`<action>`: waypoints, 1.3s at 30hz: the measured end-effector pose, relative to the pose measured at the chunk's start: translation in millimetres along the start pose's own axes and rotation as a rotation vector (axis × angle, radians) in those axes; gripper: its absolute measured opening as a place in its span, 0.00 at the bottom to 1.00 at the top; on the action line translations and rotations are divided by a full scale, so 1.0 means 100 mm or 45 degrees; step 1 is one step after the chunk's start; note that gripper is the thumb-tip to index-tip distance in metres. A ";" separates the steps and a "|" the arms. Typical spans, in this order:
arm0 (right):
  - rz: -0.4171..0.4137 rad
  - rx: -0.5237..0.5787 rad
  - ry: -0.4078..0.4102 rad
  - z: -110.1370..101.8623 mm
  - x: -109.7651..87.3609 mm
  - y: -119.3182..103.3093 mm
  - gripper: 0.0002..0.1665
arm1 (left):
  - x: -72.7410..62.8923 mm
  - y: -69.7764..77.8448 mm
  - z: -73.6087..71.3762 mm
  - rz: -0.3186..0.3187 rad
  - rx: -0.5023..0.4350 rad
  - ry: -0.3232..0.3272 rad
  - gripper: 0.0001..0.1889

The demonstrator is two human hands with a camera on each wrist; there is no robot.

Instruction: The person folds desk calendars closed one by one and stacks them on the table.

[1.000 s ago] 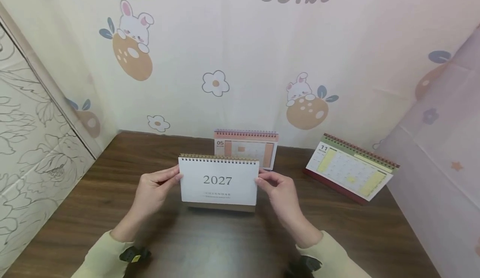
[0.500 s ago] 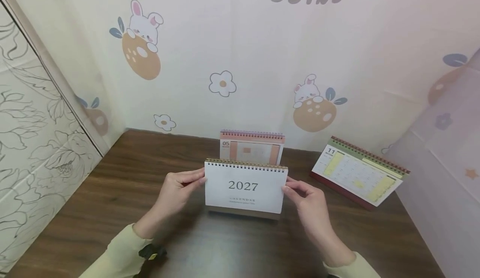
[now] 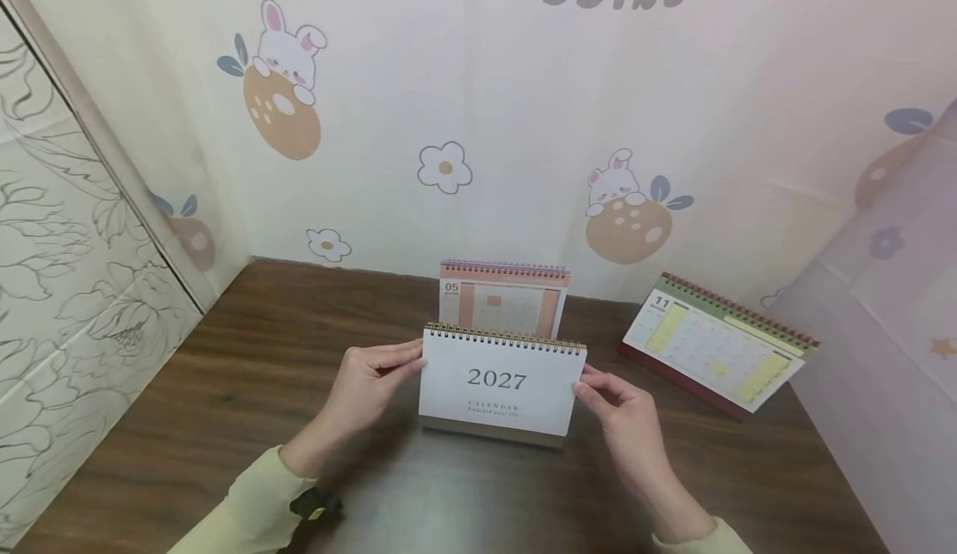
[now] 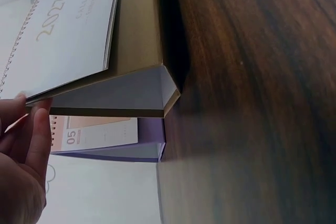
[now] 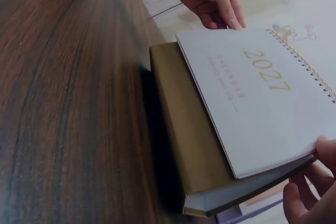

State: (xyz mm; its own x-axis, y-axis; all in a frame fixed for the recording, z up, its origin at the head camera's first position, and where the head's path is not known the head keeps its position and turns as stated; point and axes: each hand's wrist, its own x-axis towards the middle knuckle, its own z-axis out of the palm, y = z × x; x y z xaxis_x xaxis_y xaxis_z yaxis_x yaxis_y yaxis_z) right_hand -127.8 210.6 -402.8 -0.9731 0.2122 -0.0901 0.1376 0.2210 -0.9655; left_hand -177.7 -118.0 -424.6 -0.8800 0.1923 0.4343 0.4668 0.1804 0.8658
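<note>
A white desk calendar (image 3: 497, 404) printed "2027", with a gold-brown stand and gold wire rings, leans back in a tent shape close over the table. My left hand (image 3: 374, 384) pinches its left side edge near the rings, thumb in front and fingers behind. On the opposite edge my right hand (image 3: 628, 425) pinches it in the same way. In the left wrist view, the stand's folded base (image 4: 137, 30) shows a dark shadow along its underside. A pink calendar (image 3: 508, 305) showing "05" stands right behind, its lower part hidden by the white one.
A green calendar (image 3: 718, 342) showing "11", on a dark red stand, sits angled at the right of the brown wooden table (image 3: 247, 388). A cloth (image 3: 516, 105) with printed rabbits hangs behind the table's back edge.
Both hands have carried the white calendar to the right and slightly nearer to me, mostly in the first half second. The head view has shifted a little. The other two calendars stay put.
</note>
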 end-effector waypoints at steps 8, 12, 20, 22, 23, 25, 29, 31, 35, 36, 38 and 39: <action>-0.015 0.023 -0.057 -0.03 0.06 0.14 0.16 | -0.03 -0.05 0.03 0.020 0.024 0.028 0.12; -0.020 0.017 -0.083 -0.04 0.07 0.19 0.18 | -0.05 -0.03 0.02 -0.020 0.065 0.020 0.12; -0.091 -0.185 -0.090 -0.09 0.04 0.26 0.19 | -0.07 -0.10 -0.06 0.039 0.211 -0.092 0.07; -0.157 -0.240 -0.102 -0.11 0.05 0.28 0.18 | -0.08 -0.11 -0.08 0.067 0.244 -0.129 0.07; -0.190 -0.261 -0.111 -0.13 0.06 0.30 0.17 | -0.08 -0.12 -0.09 0.077 0.262 -0.151 0.08; -0.248 -0.298 -0.131 -0.16 0.07 0.32 0.16 | -0.07 -0.12 -0.11 0.081 0.296 -0.198 0.08; -0.328 -0.355 -0.167 -0.22 0.09 0.35 0.11 | -0.04 -0.11 -0.14 0.074 0.357 -0.291 0.07; -0.362 -0.383 -0.188 -0.24 0.10 0.36 0.09 | -0.02 -0.12 -0.15 0.093 0.380 -0.326 0.06; -0.424 -0.426 -0.231 -0.27 0.12 0.39 0.06 | 0.00 -0.14 -0.17 0.165 0.399 -0.382 0.06; -0.440 -0.432 -0.241 -0.27 0.12 0.40 0.06 | 0.00 -0.14 -0.17 0.177 0.397 -0.398 0.06; -0.468 -0.440 -0.255 -0.28 0.13 0.41 0.05 | 0.02 -0.15 -0.17 0.190 0.399 -0.430 0.07; -0.486 -0.448 -0.261 -0.28 0.13 0.42 0.05 | 0.02 -0.15 -0.18 0.187 0.403 -0.446 0.08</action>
State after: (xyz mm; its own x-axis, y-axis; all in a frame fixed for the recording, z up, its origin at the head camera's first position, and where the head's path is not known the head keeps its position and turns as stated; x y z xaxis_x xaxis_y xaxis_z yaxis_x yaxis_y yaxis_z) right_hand -129.9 249.1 -437.3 -0.9772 -0.1272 0.1703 -0.2124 0.5578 -0.8023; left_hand -188.1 -137.6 -432.7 -0.7455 0.5409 0.3895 0.6355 0.4007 0.6600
